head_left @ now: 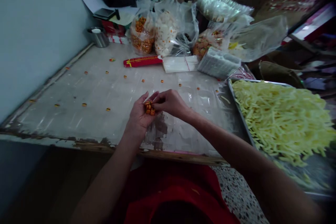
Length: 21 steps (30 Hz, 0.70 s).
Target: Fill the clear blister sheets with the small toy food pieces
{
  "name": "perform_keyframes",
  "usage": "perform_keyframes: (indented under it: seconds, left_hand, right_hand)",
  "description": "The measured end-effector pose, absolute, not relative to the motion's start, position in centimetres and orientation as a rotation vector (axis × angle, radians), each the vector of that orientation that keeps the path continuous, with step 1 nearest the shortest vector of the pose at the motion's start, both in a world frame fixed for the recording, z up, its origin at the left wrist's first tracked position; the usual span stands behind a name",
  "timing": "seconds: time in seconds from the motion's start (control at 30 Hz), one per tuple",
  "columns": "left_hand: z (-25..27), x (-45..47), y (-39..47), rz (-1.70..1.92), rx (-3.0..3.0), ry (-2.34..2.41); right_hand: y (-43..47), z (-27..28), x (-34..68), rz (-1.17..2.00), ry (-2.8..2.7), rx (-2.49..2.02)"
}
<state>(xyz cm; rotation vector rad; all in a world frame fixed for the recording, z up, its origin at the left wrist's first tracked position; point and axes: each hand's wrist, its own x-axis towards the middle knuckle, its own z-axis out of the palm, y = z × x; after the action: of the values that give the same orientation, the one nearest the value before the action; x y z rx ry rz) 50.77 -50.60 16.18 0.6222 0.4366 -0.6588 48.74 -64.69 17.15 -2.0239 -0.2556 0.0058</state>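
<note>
My left hand (138,115) is cupped, palm up, above the near middle of the table, and several small orange-brown burger-shaped pieces (149,109) lie in it. Over that palm, my right hand (172,102) has its thumb and fingers pinched together at the pieces; the fingertips partly hide what they grip. Clear plastic packets (94,87) cover much of the tabletop in rows. Single burger-shaped pieces sit spaced out on them, such as one piece (108,109) left of my hands and another piece (162,81) beyond them.
On the right, a metal tray (244,122) holds a heap of pale yellow strips (280,115). Filled clear bags (166,33) stand along the back beside a metal cup (98,37). In front of them lie a red strip (143,61) and a white stack (181,64).
</note>
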Motion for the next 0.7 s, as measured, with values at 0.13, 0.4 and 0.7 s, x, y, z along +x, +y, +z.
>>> perform_keyframes:
  seconds: [0.13, 0.4, 0.7]
  left_hand:
    - [16.8, 50.5, -51.9, -0.641, 0.598, 0.558]
    - [17.2, 49.4, -52.4, -0.612, 0.605, 0.582]
    - [16.6, 48.8, -53.3, -0.719, 0.566, 0.488]
  right_hand:
    - [-68.3, 17.7, 47.9, -0.081, -0.138, -1.979]
    - [-72.8, 14.0, 41.3, 0.032, -0.300, -2.522]
    - [-72.7, 13.2, 42.3, 0.093, -0.239, -2.534]
